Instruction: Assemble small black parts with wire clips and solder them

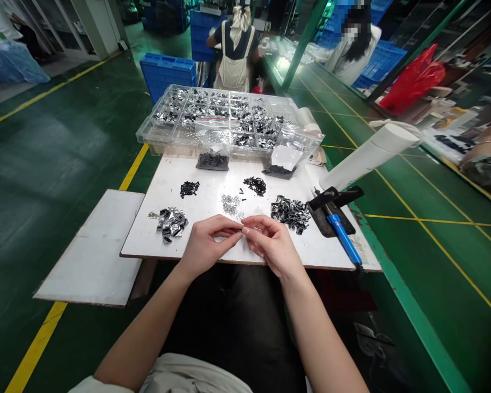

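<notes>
My left hand (208, 243) and my right hand (272, 240) meet fingertip to fingertip above the front edge of the white board (204, 204). Both are closed in a pinch. A tiny dark part (240, 230) shows at the left fingertips; what the right fingers grip is too small to make out. Just beyond the hands lies a heap of fine wire-like metal pieces (230, 204). Small black parts form one pile (189, 189) at the left and another pile (255, 185) farther right. Shiny plates (172, 224) lie left of my hands, black-and-silver pieces (290, 214) to the right.
A blue-handled soldering iron (343, 237) rests on a black stand at the right, near a leaning white tube (370, 153). Behind stand two plastic bags (213, 159) of black parts and a clear compartment box (149, 134). A person (235, 52) sits beyond.
</notes>
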